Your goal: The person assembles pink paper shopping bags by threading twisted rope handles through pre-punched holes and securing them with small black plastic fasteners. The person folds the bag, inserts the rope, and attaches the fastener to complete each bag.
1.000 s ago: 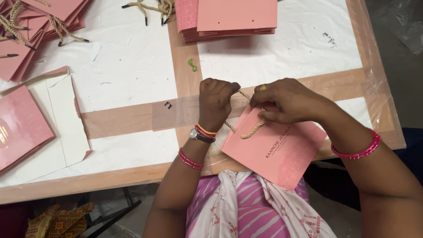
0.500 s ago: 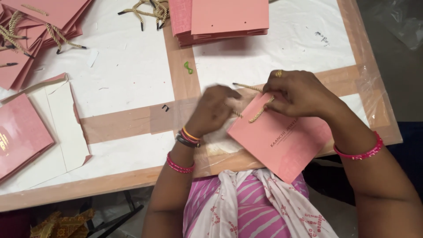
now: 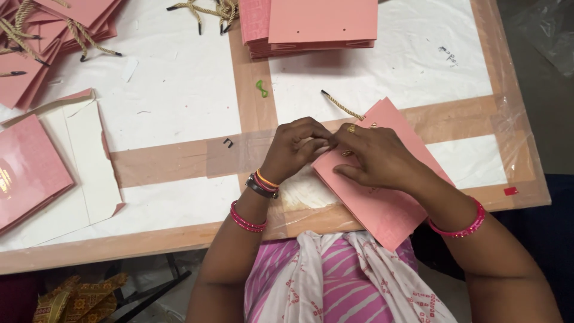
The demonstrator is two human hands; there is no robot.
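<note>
A flat pink paper bag [image 3: 388, 203] lies tilted at the table's near edge, partly over my lap. My right hand [image 3: 373, 158] presses on its upper part, fingers pinched at the top edge. My left hand [image 3: 296, 149] meets it there, fingertips closed on the same spot. A gold twisted cord [image 3: 341, 106] with a black tip sticks out from under my hands toward the far left. Both hands seem to grip the cord where it meets the bag.
A stack of flat pink bags [image 3: 317, 24] lies at the far centre, loose gold cords [image 3: 203, 9] beside it. More pink bags with cords [image 3: 48, 36] sit far left. An unfolded white-lined bag [image 3: 66, 155] rests at the left. A small green piece [image 3: 262, 90] lies mid-table.
The pink bag has turned and slid farther onto the table. The cord's black-tipped end now points away from me, and my two hands have come together at the bag's top edge.
</note>
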